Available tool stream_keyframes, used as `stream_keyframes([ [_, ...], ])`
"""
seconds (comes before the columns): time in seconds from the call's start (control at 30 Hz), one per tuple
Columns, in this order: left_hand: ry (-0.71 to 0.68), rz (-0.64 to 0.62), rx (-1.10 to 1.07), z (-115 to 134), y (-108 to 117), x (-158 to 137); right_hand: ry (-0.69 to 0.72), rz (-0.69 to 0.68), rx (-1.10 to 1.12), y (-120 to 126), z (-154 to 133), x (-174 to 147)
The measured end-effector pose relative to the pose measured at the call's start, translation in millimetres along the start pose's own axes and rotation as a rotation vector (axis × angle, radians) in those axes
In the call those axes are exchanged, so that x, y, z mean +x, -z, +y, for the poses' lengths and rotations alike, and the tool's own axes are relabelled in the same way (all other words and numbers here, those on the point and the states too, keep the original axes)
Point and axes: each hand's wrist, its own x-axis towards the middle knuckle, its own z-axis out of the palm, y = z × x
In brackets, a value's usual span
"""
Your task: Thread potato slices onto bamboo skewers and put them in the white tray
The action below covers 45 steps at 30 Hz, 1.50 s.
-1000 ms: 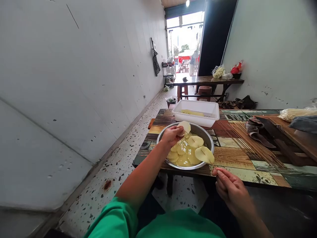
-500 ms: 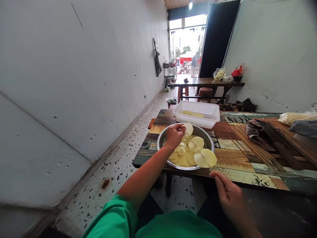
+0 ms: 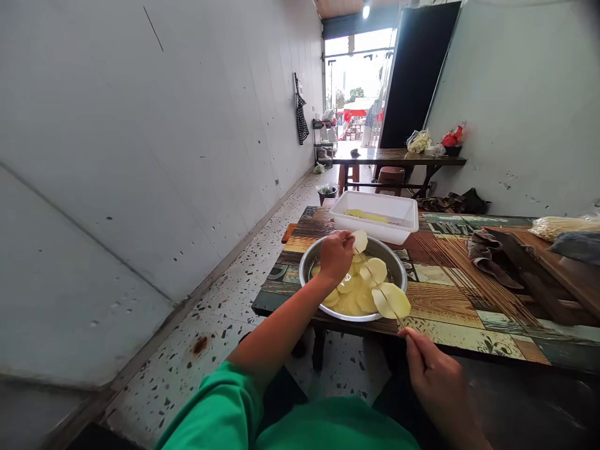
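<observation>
My right hand [image 3: 434, 362], closed, pinches the lower end of a thin wooden skewer [image 3: 399, 322] in front of the table edge. Threaded along it are three pale yellow potato slices, the largest potato slice [image 3: 392, 300] closest to that hand. Over the metal bowl [image 3: 305, 289], my left hand [image 3: 336, 255] is closed on the farthest potato slice [image 3: 359, 241] at the skewer's upper end; its fingertips are partly hidden. Several more slices lie in liquid in the bowl beneath.
Behind the bowl stands a white plastic tub [image 3: 398, 234] with some slices inside. Loose skewers [image 3: 473, 281] lie on the patterned table [image 3: 440, 306] to the right, beside a crumpled cloth [image 3: 487, 256] and a dark wooden board [image 3: 529, 275]. A white wall runs along the left.
The skewer with its slices has tilted slightly, and both hands have shifted a little. The left hand stays at the farthest slice; the view has moved slightly too.
</observation>
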Motion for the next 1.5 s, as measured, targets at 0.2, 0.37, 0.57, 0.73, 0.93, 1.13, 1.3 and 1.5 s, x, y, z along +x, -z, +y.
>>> stream_keyframes([
  [0.2, 0.091, -0.033, -0.099, -3, 0, 3, 0.123, 0.08, -0.158, -4, 6, -2],
  [0.37, 0.326, -0.047, -0.402, -3, 2, 10, -0.448, -0.142, 0.505, 4, 0, 8],
  [0.57, 0.665, -0.136, -0.697, 3, 14, 22, -0.715, -0.256, 0.958, 5, 4, 15],
  [0.73, 0.871, -0.319, -0.825, 7, 29, 27, -0.67, -0.236, 0.943, 2, 22, 16],
  [0.93, 0.828, -0.387, -0.851, 4, 25, 23, -0.578, -0.231, 0.746, 1, 27, 11],
  [1.13, 0.763, -0.311, -0.813, 4, 17, 20, -0.406, -0.184, 0.407, 3, 15, 11],
  [1.3, 0.653, -0.325, -0.752, 6, 26, 17, -0.386, -0.209, 0.35, 6, 16, 13],
  [1.5, 0.567, -0.282, -0.726, 10, 25, 13, -0.406, -0.211, 0.388, 4, 21, 12],
])
